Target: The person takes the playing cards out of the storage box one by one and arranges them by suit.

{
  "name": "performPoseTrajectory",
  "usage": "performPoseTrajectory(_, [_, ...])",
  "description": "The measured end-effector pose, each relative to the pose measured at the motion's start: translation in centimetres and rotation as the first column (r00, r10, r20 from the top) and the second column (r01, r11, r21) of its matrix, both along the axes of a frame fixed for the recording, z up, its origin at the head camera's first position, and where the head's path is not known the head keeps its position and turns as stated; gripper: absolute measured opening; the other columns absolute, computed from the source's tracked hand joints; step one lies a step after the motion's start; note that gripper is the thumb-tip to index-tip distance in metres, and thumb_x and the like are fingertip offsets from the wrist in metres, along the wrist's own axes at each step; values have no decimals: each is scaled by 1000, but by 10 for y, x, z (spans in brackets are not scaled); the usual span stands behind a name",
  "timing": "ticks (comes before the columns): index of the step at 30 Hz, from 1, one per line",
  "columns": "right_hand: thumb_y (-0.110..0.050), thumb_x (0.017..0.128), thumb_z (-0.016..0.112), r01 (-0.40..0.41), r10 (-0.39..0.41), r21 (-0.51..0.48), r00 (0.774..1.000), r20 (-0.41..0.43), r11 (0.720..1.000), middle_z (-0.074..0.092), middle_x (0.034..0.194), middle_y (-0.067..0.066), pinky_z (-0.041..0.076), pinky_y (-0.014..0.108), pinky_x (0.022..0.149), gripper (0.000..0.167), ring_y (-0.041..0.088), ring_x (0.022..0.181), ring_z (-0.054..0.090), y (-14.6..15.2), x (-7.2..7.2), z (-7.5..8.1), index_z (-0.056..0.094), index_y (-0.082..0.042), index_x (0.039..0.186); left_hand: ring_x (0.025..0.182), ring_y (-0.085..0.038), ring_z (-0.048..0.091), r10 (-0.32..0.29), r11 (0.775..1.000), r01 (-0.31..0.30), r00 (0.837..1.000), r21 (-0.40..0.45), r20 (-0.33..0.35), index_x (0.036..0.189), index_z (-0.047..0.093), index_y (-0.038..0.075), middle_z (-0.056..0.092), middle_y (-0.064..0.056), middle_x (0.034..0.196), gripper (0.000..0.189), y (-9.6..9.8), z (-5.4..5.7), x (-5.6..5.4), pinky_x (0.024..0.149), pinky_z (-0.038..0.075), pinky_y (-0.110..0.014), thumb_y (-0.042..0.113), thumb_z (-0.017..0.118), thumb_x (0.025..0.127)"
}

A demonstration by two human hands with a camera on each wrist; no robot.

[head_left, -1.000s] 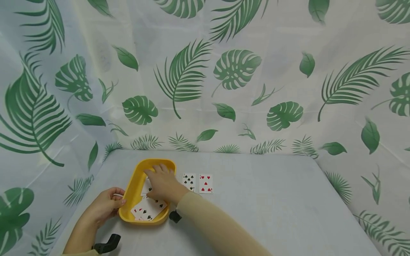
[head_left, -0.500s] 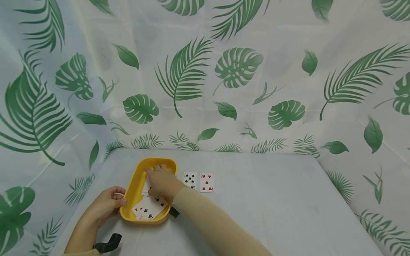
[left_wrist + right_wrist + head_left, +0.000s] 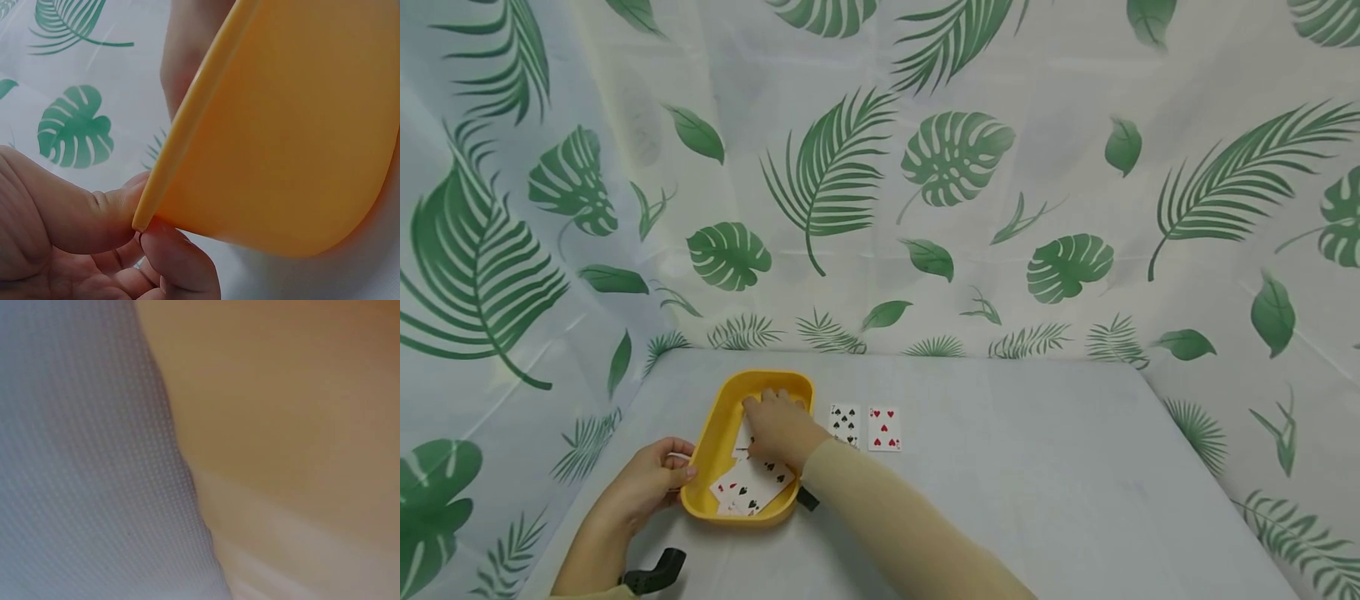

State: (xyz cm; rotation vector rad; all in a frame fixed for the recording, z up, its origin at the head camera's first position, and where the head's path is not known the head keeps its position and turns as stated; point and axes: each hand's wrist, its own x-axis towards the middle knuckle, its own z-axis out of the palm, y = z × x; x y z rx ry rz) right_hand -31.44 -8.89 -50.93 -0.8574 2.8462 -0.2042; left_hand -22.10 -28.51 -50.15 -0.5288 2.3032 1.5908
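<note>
In the head view, a yellow plastic tray [image 3: 706, 450] stands at the left of the table with several playing cards [image 3: 767, 483] lying loosely inside. My left hand [image 3: 647, 479] pinches its left rim between thumb and fingers, as the left wrist view shows close up on the yellow wall [image 3: 281, 137]. Inside the tray's far half is my right hand [image 3: 782, 429], back upward, over a partly covered card [image 3: 742, 435]. Its fingertips are mostly hidden, so whether it grips a card does not show. The right wrist view has only blurred tray wall [image 3: 281, 425] and cloth.
Just right of the tray, a spades card [image 3: 845, 422] and a hearts card [image 3: 884, 429] lie face up side by side. The right sleeve [image 3: 895, 517] crosses the table's front. A pale cloth [image 3: 1037, 467] covers the table, and a leaf-printed sheet [image 3: 970, 267] hangs behind.
My right hand has shifted slightly to the right and deeper within the tray. The left hand keeps its hold on the rim; the cards beside the tray stay put.
</note>
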Motion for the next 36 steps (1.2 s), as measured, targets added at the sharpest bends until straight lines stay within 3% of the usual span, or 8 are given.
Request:
performPoseTrajectory(8, [-48,91,83,-12,11,-80,1000,-23,997,59,146,0,48,42,116,76,20,127,52,2,0,8,51,-26,156,79,-22,59,-8,1000,8,1000,1,-2,135,49,-6,59,-11,95,35,0,2,1,69,55,-32,-1,63,103])
performPoseTrajectory(17, [-55,90,81,-18,15,-116,999,-29,993,54,157,-1,44,42,123,85,20,137,50,2,-3,14,45,-26,162,79,-22,60,-18,1000,18,1000,-2,-9,134,49,-7,59,-10,94,35,0,3,0,69,55,-32,0,64,104])
performPoseTrajectory(26, [-47,91,79,-30,20,-188,999,-50,982,50,163,0,42,42,125,83,25,150,47,31,0,27,42,-27,164,79,-22,59,-17,1000,17,1000,-2,-13,135,48,-7,59,-11,95,36,1,1,0,69,56,-32,-1,64,103])
performPoseTrajectory(36, [-43,87,82,-10,-10,-266,997,-75,964,54,157,1,49,44,119,84,24,143,50,62,7,39,47,-27,161,79,-22,60,-11,1000,10,1000,-12,-14,135,49,-8,60,-12,96,35,1,2,1,69,56,-32,0,63,104])
